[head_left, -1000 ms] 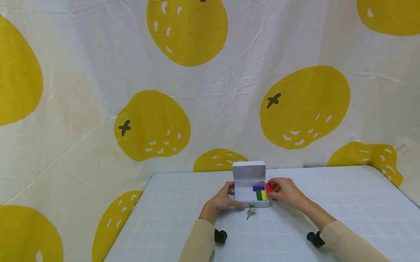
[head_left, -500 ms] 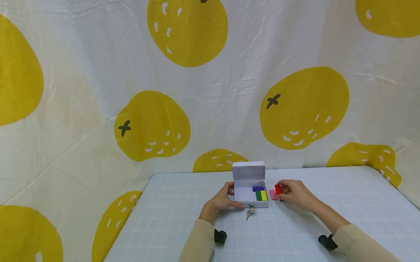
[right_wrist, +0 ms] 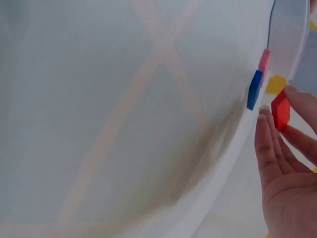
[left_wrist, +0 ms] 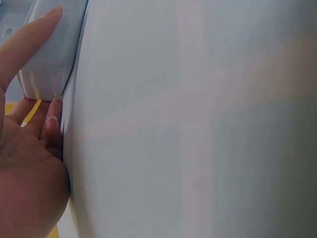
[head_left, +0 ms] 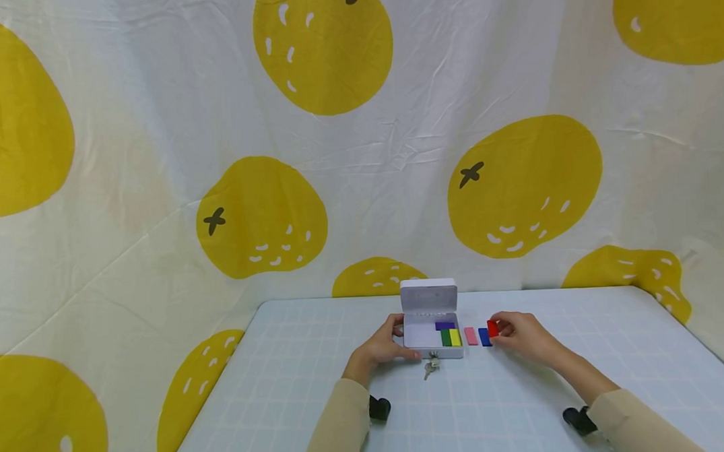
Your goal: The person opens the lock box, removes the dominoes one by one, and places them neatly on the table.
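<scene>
A small white metal cash box (head_left: 449,352) stands with its lid raised. My left hand (head_left: 379,343) grips its left front corner, the thumb along the front wall and the fingers at the side. Inside, a purple block (head_left: 444,325) lies crosswise behind a green block (head_left: 446,337) and a yellow block (head_left: 455,337), all toward the right. Between thumb and fingers my right hand (head_left: 518,334) pinches a red block (right_wrist: 281,110), raised on edge. Just left of it, a pink block (head_left: 470,336) and a blue block (head_left: 484,337) lie side by side on the table, right of the box.
Keys (head_left: 430,367) hang at the box's front lock. The table has a pale blue checked cloth (head_left: 467,417). Behind it hangs a white curtain (head_left: 391,204) printed with large yellow fruit. A black wrist camera (head_left: 379,408) is on the left forearm.
My right hand has carried the red block rightward from the box's right edge, bringing the pink and blue blocks into sight. The left hand has stayed on the box.
</scene>
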`<state>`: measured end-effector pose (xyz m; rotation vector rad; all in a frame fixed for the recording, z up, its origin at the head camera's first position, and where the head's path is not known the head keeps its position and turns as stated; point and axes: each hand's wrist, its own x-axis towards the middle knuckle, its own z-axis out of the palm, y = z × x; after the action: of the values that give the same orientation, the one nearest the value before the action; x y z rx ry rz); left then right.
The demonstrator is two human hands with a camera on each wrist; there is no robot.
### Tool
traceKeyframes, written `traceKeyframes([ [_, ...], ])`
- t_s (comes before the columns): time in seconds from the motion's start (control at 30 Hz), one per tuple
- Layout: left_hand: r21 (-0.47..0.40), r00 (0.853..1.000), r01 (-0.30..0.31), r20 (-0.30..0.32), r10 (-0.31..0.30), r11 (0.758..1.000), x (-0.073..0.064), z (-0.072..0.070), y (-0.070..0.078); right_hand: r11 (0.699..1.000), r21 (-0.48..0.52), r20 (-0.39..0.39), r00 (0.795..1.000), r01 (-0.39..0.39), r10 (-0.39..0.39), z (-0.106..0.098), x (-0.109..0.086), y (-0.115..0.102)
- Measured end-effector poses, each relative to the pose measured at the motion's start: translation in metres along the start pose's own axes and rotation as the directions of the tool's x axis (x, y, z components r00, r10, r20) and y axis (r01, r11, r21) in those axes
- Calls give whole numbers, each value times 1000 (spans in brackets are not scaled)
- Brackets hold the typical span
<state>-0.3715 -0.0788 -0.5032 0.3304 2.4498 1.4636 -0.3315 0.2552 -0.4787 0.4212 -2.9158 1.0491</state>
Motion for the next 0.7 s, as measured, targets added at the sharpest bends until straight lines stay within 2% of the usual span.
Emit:
traceKeyframes([
  [0.33, 3, 1000, 11, -3, -11, 1000, 3, 1, 0, 999, -28, 40, 999, 15, -14, -5, 3, 18],
  [0.7, 0, 1000, 8, 4, -8, 1000, 2, 0, 0, 998, -59, 69, 998, -8, 12, -4, 8, 18],
])
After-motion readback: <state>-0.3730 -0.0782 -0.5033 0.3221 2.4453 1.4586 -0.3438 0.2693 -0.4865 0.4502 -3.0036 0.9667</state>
